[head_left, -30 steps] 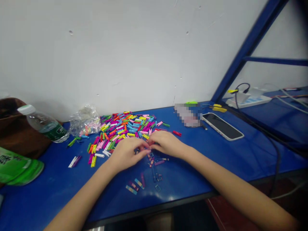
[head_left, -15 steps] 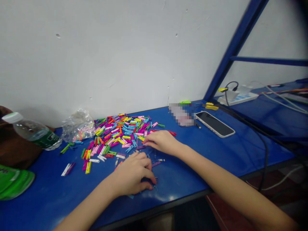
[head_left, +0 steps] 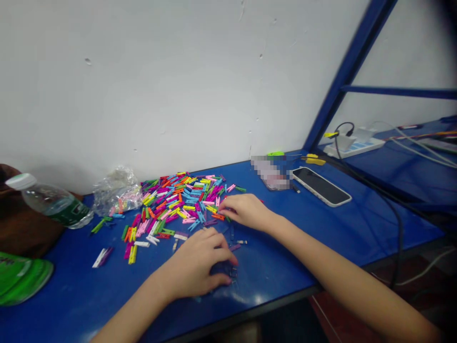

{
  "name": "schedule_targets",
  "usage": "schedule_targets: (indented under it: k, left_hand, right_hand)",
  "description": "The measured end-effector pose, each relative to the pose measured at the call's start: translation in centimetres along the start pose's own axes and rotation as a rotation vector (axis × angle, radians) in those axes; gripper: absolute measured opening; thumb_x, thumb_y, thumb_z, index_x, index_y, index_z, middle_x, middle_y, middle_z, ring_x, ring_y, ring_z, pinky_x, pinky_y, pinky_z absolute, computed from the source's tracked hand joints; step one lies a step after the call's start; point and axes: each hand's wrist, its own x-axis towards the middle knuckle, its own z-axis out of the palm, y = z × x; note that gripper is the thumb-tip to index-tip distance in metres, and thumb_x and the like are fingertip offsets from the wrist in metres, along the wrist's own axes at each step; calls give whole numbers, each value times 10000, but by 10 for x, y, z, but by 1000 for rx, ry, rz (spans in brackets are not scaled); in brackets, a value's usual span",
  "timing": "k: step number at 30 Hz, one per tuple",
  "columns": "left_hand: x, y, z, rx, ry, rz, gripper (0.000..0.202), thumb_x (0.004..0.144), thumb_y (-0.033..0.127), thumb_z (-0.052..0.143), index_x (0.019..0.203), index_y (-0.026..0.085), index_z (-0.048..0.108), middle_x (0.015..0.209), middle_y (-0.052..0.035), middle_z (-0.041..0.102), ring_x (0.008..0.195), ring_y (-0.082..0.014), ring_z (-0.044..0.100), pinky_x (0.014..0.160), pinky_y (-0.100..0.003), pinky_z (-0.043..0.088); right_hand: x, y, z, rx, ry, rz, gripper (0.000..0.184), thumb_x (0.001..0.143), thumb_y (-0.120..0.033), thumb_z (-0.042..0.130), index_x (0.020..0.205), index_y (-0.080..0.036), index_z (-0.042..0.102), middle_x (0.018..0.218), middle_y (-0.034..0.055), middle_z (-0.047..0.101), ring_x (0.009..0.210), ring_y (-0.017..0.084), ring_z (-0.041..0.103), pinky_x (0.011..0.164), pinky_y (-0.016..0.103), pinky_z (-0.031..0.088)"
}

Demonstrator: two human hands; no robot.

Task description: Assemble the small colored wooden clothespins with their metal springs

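On the blue table (head_left: 278,262), the two hands are now well apart, while one second ago their fingertips met in the middle. The left hand (head_left: 200,262) has come down nearer to the front edge, beside some small metal pieces (head_left: 233,272); its thumb and forefinger stand wider apart than half a second ago. This hand is palm down, with its forearm coming from the lower left. The right hand (head_left: 246,209) is at the near right edge of the pile of coloured clothespins (head_left: 178,200), its forearm reaching from the lower right. Its fingers are bent, close to an orange clothespin (head_left: 218,217); whether they grip something, one cannot tell.
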Motion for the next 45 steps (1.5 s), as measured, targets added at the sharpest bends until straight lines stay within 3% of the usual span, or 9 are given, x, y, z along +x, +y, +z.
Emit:
schedule_targets:
  k: [6, 9, 15, 20, 24, 31, 37, 42, 45]
  left_hand:
    - [-15, -24, -6, -121, -110, -39, 959, 331, 454, 759, 1196, 309, 372, 1189, -61, 359, 1057, -282, 364, 866, -385, 335]
    - [-14, -33, 5, -54, -73, -60, 1047, 308, 485, 749, 1242, 310, 309, 1316, -95, 219, 1175, -365, 202, 925, -487, 231]
    - [-5, -41, 3, 154, 189, -200, 613, 621, 344, 659, 1176, 274, 410, 1236, -95, 360, 1151, -286, 280, 924, -456, 242]
    - [1, -23, -2, 8, 106, -72, 273, 700, 375, 577, 953, 271, 572, 1003, -25, 499, 967, -192, 422, 835, -333, 344]
    - [3, -7, 6, -50, 15, -1, 216, 704, 388, 566, 893, 293, 608, 914, -16, 495, 900, -180, 431, 769, -293, 359]
    - [5, -5, 11, -18, -38, 17, 249, 705, 419, 548, 937, 343, 597, 888, -9, 481, 862, -180, 417, 703, -271, 338]
    - [6, -4, 18, 21, -33, 23, 149, 755, 366, 510, 827, 305, 625, 888, -5, 489, 864, -175, 411, 709, -270, 322]
    - [7, -2, 20, 2, -21, 53, 224, 748, 362, 526, 966, 337, 570, 900, -4, 481, 868, -167, 415, 712, -263, 324]
    - [7, 0, 21, 42, -18, 57, 181, 753, 357, 523, 922, 353, 586, 879, 1, 488, 858, -170, 419, 692, -267, 321]
  right_hand:
    - [-3, -4, -1, 35, 15, 14, 260, 813, -269, 462, 1066, -227, 503, 921, 21, 635, 796, 148, 588, 660, 226, 401]
    - [-4, -5, -4, 39, -5, 35, 262, 802, -269, 478, 1059, -229, 510, 862, 14, 644, 744, 144, 592, 624, 218, 399]
    - [-3, 4, -11, 62, 8, 77, 146, 802, -212, 468, 906, -211, 570, 884, 4, 638, 780, 138, 580, 648, 207, 389]
    - [-2, 8, -8, 32, -29, 84, 143, 806, -198, 454, 891, -207, 570, 885, 2, 638, 804, 145, 579, 642, 209, 382]
    - [-1, 7, -5, 12, -47, 73, 149, 815, -194, 442, 900, -207, 563, 901, 7, 633, 834, 147, 573, 656, 209, 380]
    - [-1, 4, -5, -21, -77, 64, 159, 830, -240, 423, 915, -198, 551, 876, 19, 635, 810, 153, 575, 633, 213, 370]
    - [-2, 0, -5, -27, -98, 51, 164, 829, -240, 424, 909, -189, 558, 878, 31, 635, 816, 156, 573, 631, 217, 362]
    - [-2, 0, -5, -18, -94, 43, 169, 833, -241, 418, 909, -193, 561, 867, 32, 637, 805, 155, 576, 637, 221, 366]
    - [-2, 0, -5, -15, -90, 49, 170, 833, -242, 420, 912, -193, 563, 863, 38, 637, 809, 157, 576, 642, 224, 370]
